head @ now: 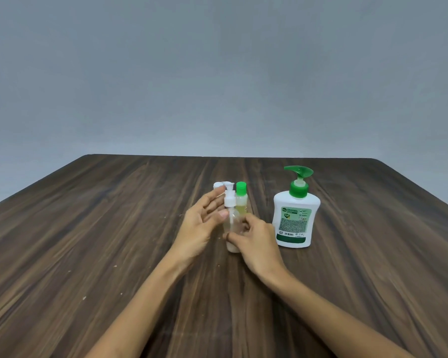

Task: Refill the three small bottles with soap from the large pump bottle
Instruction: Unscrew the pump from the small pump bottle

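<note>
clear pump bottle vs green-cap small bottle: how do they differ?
The clear pump bottle has a white pump head; the green-cap bottle has a plain green screw cap. The pump bottle looks nearly colourless inside; the green-cap one holds yellowish liquid. The right hand grips the pump bottle; the green-cap one stands untouched. Both stand upright.

Small pump bottle (232, 223) on the bench (88, 241) between my hands, two more bottles (241, 200) right behind, big pump bottle (296, 215) off right.

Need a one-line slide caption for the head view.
Right hand grips clear pump bottle, open left hand beside it; large soap bottle untouched.
</note>
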